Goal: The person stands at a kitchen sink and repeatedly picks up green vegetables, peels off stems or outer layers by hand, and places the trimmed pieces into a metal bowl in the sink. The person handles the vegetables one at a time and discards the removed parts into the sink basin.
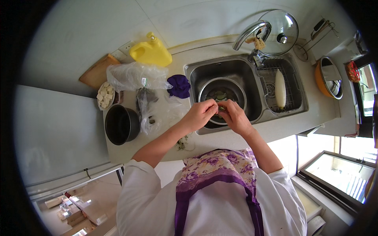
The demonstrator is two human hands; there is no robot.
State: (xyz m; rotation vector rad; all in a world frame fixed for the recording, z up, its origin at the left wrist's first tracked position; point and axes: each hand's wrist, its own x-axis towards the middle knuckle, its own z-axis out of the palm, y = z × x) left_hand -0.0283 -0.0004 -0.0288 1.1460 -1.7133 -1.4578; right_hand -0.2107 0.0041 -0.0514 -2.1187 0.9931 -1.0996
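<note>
Above a round metal bowl (245, 100) in the left sink basin, my left hand (200, 114) and my right hand (234, 115) meet at the fingertips. Both pinch a small green vegetable piece (221, 109), mostly covered by the fingers. Inside the bowl lie several greenish and brownish pieces (221, 96), whose kind is hard to make out. On the counter below my left forearm is a little heap of green trimmings (181, 143).
A peeled white radish (280, 88) lies on a wire rack in the right basin, beside the faucet (251, 31). Leftward are a purple cloth (179, 86), plastic bags (135, 76), a dark pot (118, 125), a bowl of white cubes (105, 96) and a yellow jug (156, 52).
</note>
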